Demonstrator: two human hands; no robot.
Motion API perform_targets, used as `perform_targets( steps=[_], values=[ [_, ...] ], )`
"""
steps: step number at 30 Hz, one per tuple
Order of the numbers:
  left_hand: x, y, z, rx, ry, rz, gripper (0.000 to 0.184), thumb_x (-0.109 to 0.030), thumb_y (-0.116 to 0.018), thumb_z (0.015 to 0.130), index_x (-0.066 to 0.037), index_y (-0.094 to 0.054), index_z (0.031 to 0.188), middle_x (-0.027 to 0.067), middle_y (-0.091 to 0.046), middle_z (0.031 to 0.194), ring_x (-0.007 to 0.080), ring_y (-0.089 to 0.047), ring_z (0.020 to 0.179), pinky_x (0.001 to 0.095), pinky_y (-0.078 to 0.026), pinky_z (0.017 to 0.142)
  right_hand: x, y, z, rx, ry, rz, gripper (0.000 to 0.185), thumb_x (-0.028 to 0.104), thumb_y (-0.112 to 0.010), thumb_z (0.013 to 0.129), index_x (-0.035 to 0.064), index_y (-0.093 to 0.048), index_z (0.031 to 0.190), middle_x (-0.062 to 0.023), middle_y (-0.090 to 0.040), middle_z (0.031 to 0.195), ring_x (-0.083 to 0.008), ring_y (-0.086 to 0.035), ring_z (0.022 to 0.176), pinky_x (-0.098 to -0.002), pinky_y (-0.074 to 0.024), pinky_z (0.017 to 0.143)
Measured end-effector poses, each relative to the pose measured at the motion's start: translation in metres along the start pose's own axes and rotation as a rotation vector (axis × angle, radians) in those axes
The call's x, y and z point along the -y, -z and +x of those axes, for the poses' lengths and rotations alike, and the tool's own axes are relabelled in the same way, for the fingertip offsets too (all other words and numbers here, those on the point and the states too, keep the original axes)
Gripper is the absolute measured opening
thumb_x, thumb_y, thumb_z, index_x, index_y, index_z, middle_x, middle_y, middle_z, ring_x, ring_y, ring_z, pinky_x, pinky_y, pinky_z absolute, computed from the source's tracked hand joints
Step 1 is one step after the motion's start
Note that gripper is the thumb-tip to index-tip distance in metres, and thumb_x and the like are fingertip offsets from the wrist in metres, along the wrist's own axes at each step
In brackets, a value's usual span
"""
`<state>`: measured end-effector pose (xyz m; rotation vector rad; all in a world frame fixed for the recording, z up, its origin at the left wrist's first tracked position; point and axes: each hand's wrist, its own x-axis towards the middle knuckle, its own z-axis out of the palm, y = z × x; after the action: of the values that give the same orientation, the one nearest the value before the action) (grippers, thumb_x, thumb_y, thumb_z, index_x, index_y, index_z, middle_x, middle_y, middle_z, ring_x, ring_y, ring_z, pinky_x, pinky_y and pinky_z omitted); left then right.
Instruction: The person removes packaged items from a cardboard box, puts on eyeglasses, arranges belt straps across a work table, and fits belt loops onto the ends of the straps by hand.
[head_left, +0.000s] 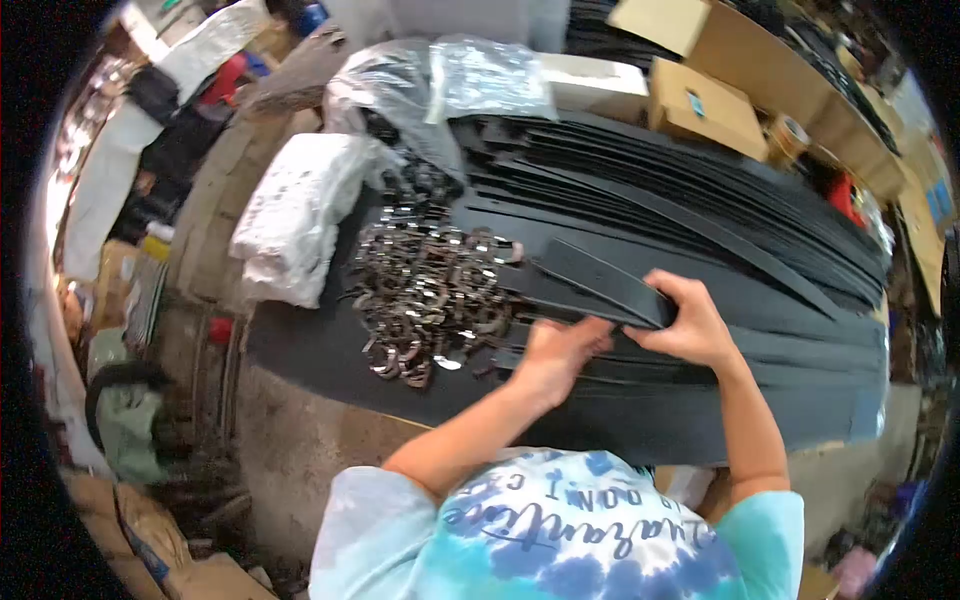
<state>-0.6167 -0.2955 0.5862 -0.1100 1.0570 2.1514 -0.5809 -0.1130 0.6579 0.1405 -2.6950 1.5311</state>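
A black belt strap, folded or stacked into a short flat length, is in my right hand, with the thumb and fingers closed around its right end. Just left of it, my left hand is slightly blurred, its fingers drawn together by the strap's lower edge. What those fingers hold is hidden. Beside my left hand spreads a heap of shiny metal buckles. More black straps lie in long rows behind both hands, and others run beneath them.
A white plastic-wrapped bundle sits left of the buckles. Clear plastic bags and a cardboard box stand along the back of the black table. A tape roll is at the back right.
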Motion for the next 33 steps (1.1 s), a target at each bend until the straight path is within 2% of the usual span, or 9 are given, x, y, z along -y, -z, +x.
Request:
perform_targets(
  steps=[1,6,8,11,15,17,20,27,33],
  values=[
    [0.005,0.004,-0.001,0.022,0.076,-0.072,0.024,-0.006,-0.066,0.081,-0.007,-0.06,0.104,0.0021,-0.063,0.101,0.0149,-0.06,0.088,0.032,-0.051,0.078,-0.004,-0.002,0.0,0.008,-0.011,-0.02,0.029,0.011,-0.077,0.064,0.0008,-0.06,0.085,-0.006,-0.06,0.071,-0.0071,-0.054,0.068,-0.0249,-0.045,0.063],
    [-0.052,0.041,0.012,0.071,-0.256,0.142,0.034,-0.014,-0.068,0.084,-0.001,-0.059,0.114,0.0051,-0.064,0.103,0.0134,-0.062,0.09,0.028,-0.05,0.083,-0.003,-0.004,0.0,0.009,-0.096,0.034,0.03,0.01,-0.077,0.063,-0.0002,-0.059,0.084,-0.0057,-0.06,0.072,-0.008,-0.054,0.068,-0.0241,-0.0442,0.064],
    [-0.107,0.076,0.029,-0.065,-0.459,0.216,0.031,-0.018,-0.067,0.085,-0.001,-0.062,0.111,0.007,-0.067,0.097,0.0131,-0.063,0.085,0.0279,-0.05,0.081,-0.001,-0.003,0.001,0.031,-0.099,0.066,0.03,0.01,-0.078,0.063,-0.0003,-0.059,0.084,-0.0056,-0.06,0.072,-0.0082,-0.054,0.068,-0.0241,-0.0442,0.064],
    [-0.174,0.141,0.069,-0.49,-0.826,0.743,0.024,-0.015,-0.065,0.086,0.002,-0.066,0.102,0.0049,-0.069,0.091,0.0095,-0.062,0.08,0.0262,-0.05,0.076,0.006,-0.011,0.005,0.095,-0.105,0.04,0.033,0.012,-0.079,0.063,-0.0006,-0.061,0.088,-0.007,-0.063,0.074,-0.011,-0.058,0.068,-0.0258,-0.0463,0.064],
    [-0.211,0.226,0.138,-0.751,-0.871,1.158,0.027,-0.014,-0.069,0.078,0.003,-0.066,0.098,0.0116,-0.069,0.088,0.0171,-0.065,0.079,0.03,-0.051,0.075,-0.021,-0.034,0.01,0.161,-0.077,-0.002,0.036,0.015,-0.078,0.066,-0.0011,-0.061,0.093,-0.0156,-0.066,0.08,-0.0246,-0.066,0.072,-0.0305,-0.0493,0.066],
    [-0.22,0.224,0.153,-0.829,-0.847,1.302,0.034,-0.019,-0.074,0.071,0.003,-0.065,0.096,0.018,-0.067,0.091,0.0295,-0.065,0.085,0.0368,-0.05,0.08,-0.025,-0.041,0.01,0.169,-0.024,-0.036,0.038,0.016,-0.079,0.065,-0.0018,-0.061,0.094,-0.0166,-0.065,0.084,-0.0295,-0.066,0.075,-0.0329,-0.0496,0.066],
    [-0.222,0.206,0.161,-0.914,-1.014,1.59,0.035,-0.021,-0.077,0.068,0.001,-0.066,0.093,0.0195,-0.066,0.093,0.0333,-0.063,0.09,0.04,-0.049,0.081,-0.029,-0.043,0.005,0.106,0.075,-0.097,0.038,0.017,-0.08,0.064,-0.0009,-0.062,0.093,-0.0149,-0.063,0.084,-0.0292,-0.063,0.076,-0.0342,-0.0484,0.068],
    [-0.224,0.218,0.169,-0.853,-0.813,1.439,0.026,-0.014,-0.074,0.071,-0.002,-0.063,0.091,0.0194,-0.065,0.091,0.035,-0.062,0.088,0.0417,-0.047,0.079,-0.022,-0.041,-0.003,0.083,0.073,-0.054,0.039,0.016,-0.081,0.062,0.0001,-0.063,0.093,-0.0126,-0.062,0.081,-0.0274,-0.06,0.073,-0.0331,-0.0471,0.067],
    [-0.229,0.211,0.145,-0.757,-0.871,1.262,0.022,-0.016,-0.071,0.077,0.0,-0.062,0.09,0.0163,-0.067,0.084,0.0298,-0.064,0.079,0.0369,-0.048,0.072,-0.025,-0.046,-0.005,0.047,0.112,-0.05,0.039,0.015,-0.081,0.062,-0.0005,-0.064,0.093,-0.0116,-0.062,0.08,-0.0261,-0.06,0.073,-0.0324,-0.0469,0.066]
  ],
)
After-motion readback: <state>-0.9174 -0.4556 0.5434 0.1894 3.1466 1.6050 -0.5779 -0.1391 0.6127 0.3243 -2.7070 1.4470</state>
